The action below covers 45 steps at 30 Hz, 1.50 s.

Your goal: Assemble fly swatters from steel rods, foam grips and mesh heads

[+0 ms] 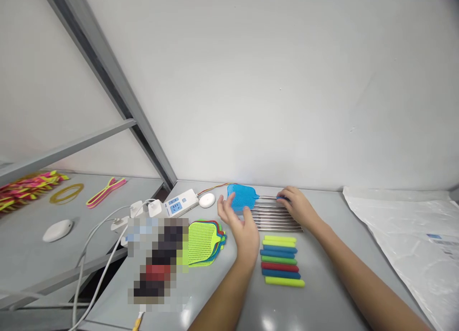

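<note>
A blue fly swatter [241,197] lies at the back of the table, its perforated head to the left and its metal rod running right. My right hand [297,206] is closed around the rod's far end, where a bit of blue shows between the fingers. Fingers apart, my left hand [241,226] is just in front of the swatter head; whether it touches the head I cannot tell. Beneath the swatter rod is a row of metal rods [274,221]. Nearer to me lie several coloured handle grips [279,267], in yellow, blue, green and red.
Left of my left hand is a stack of swatter heads [203,244], yellow-green on top. Behind it are a power strip [182,203] with white cables and a round white device [207,200]. A plastic bag [398,226] lies right. A metal frame [107,77] rises at left.
</note>
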Each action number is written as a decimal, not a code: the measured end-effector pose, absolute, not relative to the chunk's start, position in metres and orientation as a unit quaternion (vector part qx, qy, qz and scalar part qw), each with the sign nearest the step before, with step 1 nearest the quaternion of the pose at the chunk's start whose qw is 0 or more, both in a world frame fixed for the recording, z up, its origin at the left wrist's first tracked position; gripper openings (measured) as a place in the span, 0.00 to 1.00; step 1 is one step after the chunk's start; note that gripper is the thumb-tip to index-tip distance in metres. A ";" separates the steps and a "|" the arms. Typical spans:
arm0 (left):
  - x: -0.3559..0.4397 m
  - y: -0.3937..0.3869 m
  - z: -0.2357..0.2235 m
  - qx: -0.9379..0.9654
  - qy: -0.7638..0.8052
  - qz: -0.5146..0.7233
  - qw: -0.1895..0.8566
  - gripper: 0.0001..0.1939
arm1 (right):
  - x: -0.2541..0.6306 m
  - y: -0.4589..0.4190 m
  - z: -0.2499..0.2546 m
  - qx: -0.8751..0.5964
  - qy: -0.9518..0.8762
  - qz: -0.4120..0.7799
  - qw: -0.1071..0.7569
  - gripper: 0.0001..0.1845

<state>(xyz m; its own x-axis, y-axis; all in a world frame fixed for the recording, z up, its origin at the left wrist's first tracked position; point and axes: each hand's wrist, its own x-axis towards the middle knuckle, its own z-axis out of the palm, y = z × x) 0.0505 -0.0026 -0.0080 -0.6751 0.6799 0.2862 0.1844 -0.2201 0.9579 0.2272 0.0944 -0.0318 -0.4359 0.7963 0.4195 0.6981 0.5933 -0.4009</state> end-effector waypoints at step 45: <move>0.059 -0.006 -0.019 0.717 0.579 0.383 0.062 0.11 | 0.253 0.065 -0.039 -0.502 -0.809 0.083 0.295 0.09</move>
<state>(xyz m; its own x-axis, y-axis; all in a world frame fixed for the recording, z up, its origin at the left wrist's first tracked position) 0.0595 -0.0062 -0.0191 0.0354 0.8782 0.4770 0.7827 -0.3211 0.5332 0.2525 0.0645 -0.0389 -0.3225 0.8604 0.3945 0.7626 0.4831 -0.4302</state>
